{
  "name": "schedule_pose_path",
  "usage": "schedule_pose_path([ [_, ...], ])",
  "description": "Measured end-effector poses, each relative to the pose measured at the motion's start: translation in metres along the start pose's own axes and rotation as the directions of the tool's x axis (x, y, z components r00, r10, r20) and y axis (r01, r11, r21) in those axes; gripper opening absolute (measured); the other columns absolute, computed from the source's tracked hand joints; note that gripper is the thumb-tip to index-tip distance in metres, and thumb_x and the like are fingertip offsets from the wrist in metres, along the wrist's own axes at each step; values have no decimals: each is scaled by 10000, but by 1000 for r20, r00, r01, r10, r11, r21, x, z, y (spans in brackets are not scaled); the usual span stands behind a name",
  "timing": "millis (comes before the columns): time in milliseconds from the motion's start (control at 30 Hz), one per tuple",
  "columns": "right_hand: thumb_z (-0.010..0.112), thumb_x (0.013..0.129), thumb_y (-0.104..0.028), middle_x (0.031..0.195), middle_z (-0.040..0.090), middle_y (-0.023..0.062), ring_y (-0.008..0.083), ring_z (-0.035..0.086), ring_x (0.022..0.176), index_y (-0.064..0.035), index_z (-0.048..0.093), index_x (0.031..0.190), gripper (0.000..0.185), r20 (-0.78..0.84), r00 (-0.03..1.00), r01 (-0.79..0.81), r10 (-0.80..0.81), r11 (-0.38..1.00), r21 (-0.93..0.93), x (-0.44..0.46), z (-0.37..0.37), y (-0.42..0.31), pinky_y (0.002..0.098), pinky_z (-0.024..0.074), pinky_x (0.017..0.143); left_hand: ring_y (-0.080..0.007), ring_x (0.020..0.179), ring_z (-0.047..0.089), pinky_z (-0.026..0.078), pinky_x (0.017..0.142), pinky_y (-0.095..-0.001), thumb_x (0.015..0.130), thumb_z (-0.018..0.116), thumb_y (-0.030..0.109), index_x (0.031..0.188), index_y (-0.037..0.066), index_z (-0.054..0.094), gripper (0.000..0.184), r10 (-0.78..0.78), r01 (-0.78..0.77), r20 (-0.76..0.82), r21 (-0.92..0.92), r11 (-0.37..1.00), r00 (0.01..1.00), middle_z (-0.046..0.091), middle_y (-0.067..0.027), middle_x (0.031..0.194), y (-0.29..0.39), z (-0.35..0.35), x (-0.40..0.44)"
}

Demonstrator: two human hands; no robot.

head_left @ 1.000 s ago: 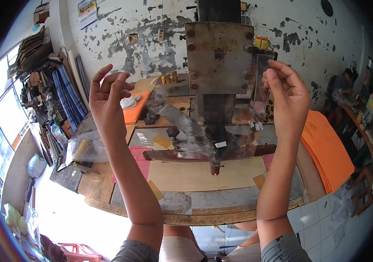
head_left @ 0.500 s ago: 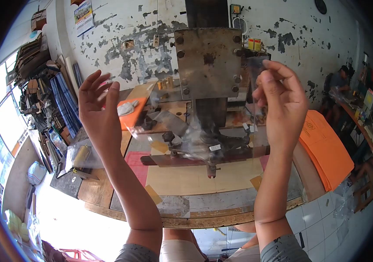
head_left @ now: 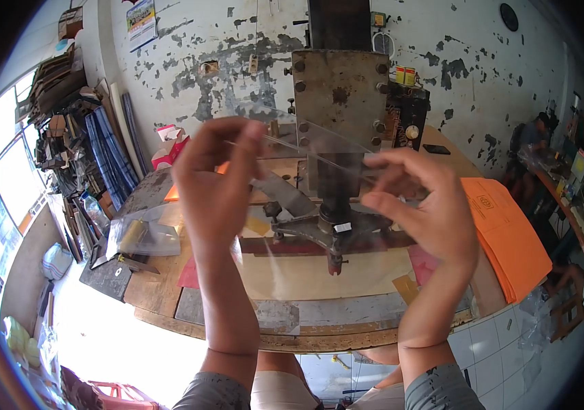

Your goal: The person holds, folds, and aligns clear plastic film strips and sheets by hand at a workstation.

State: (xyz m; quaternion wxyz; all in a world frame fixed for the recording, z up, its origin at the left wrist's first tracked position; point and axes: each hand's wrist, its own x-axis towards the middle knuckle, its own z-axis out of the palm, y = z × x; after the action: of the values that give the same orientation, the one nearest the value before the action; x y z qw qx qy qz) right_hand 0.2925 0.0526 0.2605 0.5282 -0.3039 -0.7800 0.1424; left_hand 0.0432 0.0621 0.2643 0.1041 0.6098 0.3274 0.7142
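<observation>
A clear plastic sheet [head_left: 285, 273] hangs in front of me, see-through and partly glossy. My left hand [head_left: 218, 178] pinches its upper edge between thumb and fingers, somewhat blurred. At the sheet's upper right, my right hand [head_left: 428, 205] has its fingers curved and its thumb apart from them; whether it touches the edge I cannot tell. Behind the sheet stands a press with a metal plate [head_left: 340, 102] and a dark ram foot [head_left: 335, 232]. A pale board [head_left: 306, 279] lies beneath it on the worktable [head_left: 237, 326].
Orange folded sheets [head_left: 507, 239] are stacked at the table's right. On the left sits a clear plastic bundle [head_left: 159, 236], with a pink box [head_left: 169, 147] farther back. A phone [head_left: 437, 149] lies behind the press. Another person [head_left: 531, 137] sits at the far right.
My left hand has moved right and closed on the sheet's edge. My right hand has come lower, and its pinch has loosened. The view has shifted slightly.
</observation>
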Motion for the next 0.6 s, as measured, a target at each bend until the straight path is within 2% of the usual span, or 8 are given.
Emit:
schedule_pose_path([
  [33, 772, 888, -73, 846, 703, 37, 51, 638, 719, -10, 695, 1083, 219, 37, 999, -28, 32, 995, -96, -2, -9, 6, 226, 521, 644, -79, 668, 618, 468, 614, -201, 974, 709, 171, 995, -4, 680, 179, 5, -4, -104, 6, 1000, 995, 682, -51, 816, -5, -9, 7],
  [133, 747, 906, -50, 855, 702, 35, 56, 640, 737, -1, 691, 1073, 182, -154, 984, -89, 93, 995, 36, 5, -21, 15, 219, 505, 664, -82, 631, 592, 468, 606, -217, 983, 700, 197, 1010, -12, 672, 213, -2, -24, -195, -131, 991, 981, 668, -56, 807, -20, -26, 18],
  [233, 727, 928, -60, 887, 719, 54, 75, 657, 764, 18, 676, 1085, 183, -347, 935, 42, 74, 948, 315, 18, -13, 29, 216, 501, 691, -95, 653, 626, 497, 641, -224, 990, 691, 214, 1034, -12, 670, 231, -12, -15, -169, -157, 987, 985, 683, -68, 846, -21, -26, 19],
  [333, 719, 944, -84, 929, 739, 86, 96, 672, 778, 35, 644, 1138, 240, -496, 864, 81, 89, 947, 312, 21, -8, 25, 219, 498, 700, -100, 684, 657, 523, 678, -234, 1001, 673, 228, 1043, -8, 676, 240, -16, -6, -165, -129, 992, 986, 700, -74, 874, -24, -22, 19],
  [433, 720, 946, -98, 967, 749, 107, 106, 676, 769, 29, 592, 1226, 333, -526, 847, 131, 68, 934, 332, 22, -7, 24, 217, 489, 678, -100, 708, 676, 538, 707, -243, 1008, 659, 244, 1054, -4, 686, 254, -26, 12, -162, -89, 996, 986, 715, -76, 899, -27, -24, 20],
  [600, 732, 940, -110, 962, 748, 121, 110, 678, 760, 8, 528, 1221, 367, -605, 796, 165, 26, 952, 258, 23, -6, 25, 214, 481, 661, -98, 720, 681, 538, 713, -243, 1004, 662, 256, 1067, -2, 695, 268, -50, 38, -152, -86, 996, 987, 720, -72, 907, -31, -24, 21],
])
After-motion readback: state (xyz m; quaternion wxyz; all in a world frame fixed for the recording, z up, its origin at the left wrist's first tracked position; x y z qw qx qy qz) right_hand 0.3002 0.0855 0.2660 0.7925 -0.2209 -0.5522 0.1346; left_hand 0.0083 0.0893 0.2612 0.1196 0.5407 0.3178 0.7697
